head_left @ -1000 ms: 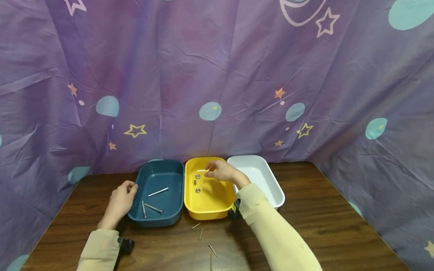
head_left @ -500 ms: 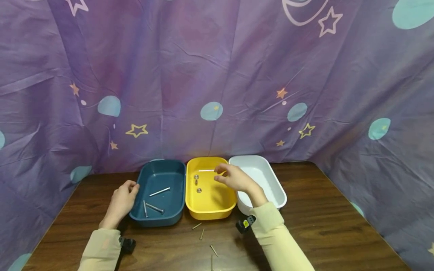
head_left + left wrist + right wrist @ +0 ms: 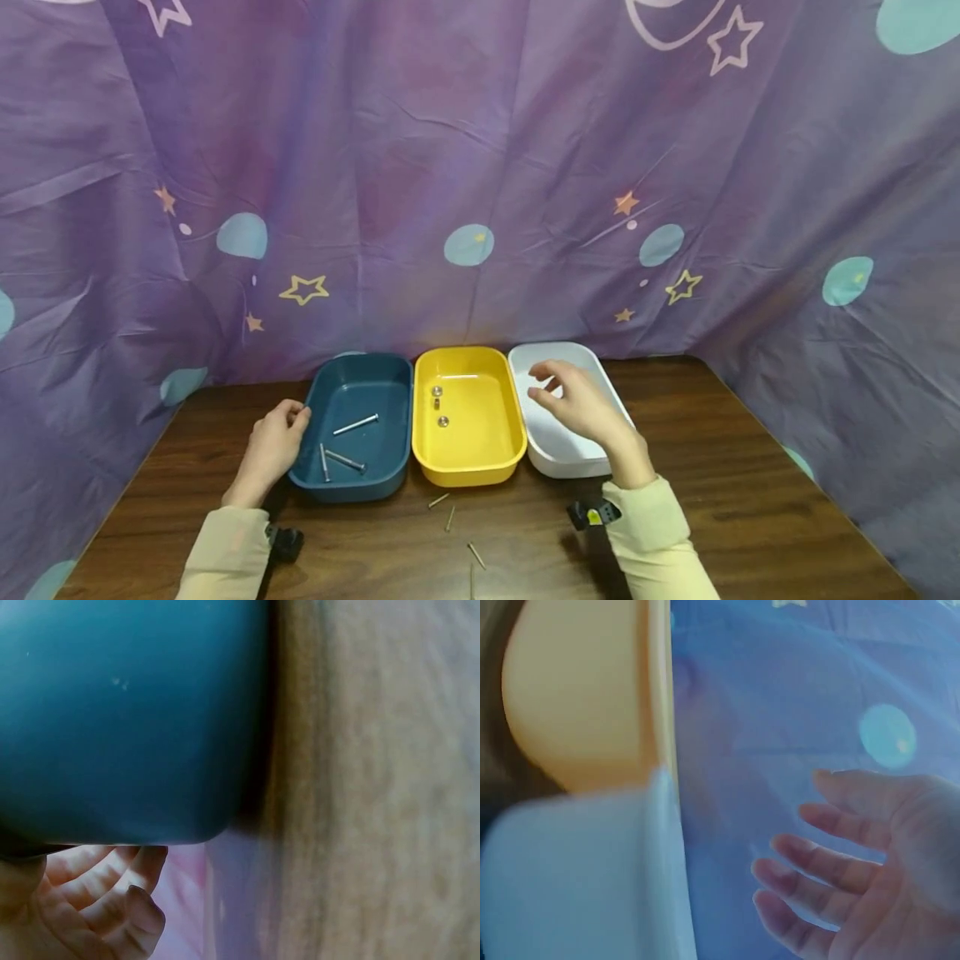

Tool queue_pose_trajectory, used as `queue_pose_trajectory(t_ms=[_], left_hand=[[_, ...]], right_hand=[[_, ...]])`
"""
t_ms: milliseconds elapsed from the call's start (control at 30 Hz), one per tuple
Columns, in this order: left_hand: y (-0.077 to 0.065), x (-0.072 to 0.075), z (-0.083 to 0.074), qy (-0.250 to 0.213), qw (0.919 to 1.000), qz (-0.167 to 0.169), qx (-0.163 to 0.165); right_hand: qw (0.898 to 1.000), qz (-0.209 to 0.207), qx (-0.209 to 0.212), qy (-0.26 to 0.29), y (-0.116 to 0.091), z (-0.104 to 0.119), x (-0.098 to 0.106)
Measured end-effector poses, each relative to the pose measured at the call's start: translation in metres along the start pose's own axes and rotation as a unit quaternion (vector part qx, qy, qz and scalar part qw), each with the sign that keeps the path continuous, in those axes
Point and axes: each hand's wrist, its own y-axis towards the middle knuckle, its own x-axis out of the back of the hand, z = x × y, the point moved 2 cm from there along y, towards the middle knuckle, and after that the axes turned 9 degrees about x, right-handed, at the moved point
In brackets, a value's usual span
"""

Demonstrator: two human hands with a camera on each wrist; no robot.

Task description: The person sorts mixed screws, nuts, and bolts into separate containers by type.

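Observation:
My left hand [image 3: 272, 446] holds the left rim of a dark blue tray [image 3: 386, 487], with its curled fingers [image 3: 112, 892] against the outer wall in the left wrist view. Inside that tray lie three long silver bolts, one bolt [image 3: 356, 424] apart from the other two. Over the white tray [image 3: 564, 468] at the right hovers my right hand [image 3: 581, 404], fingers spread and loosely bent, nothing between them. The right wrist view shows its fingers [image 3: 825, 870] free. Between these two trays, a yellow tray [image 3: 471, 477] contains three small metal nuts, one nut [image 3: 443, 422] nearest the front.
Several thin brass-coloured screws, one screw [image 3: 476, 555] among them, lie scattered on the brown wooden table [image 3: 375, 550] in front of the trays. A purple curtain [image 3: 420, 167] hangs directly behind the trays and along the right side.
My right hand has moved right, from over the yellow tray to over the white tray, and its fingers have spread. My left hand stays at the blue tray's rim.

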Motion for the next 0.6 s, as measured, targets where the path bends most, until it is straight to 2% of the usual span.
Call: queue_pose_trajectory(t_ms=[267,600], left_hand=[[0.000,-0.001,-0.005,0.003,0.9999,-0.006,-0.008],[-0.001,0.002,0.001,0.012,0.9999,-0.009,-0.008]], right_hand=[[0.996,-0.047,-0.065,-0.025,-0.026,-0.037,0.036],[0.988,-0.071,-0.133,-0.027,-0.043,-0.073,0.042]])
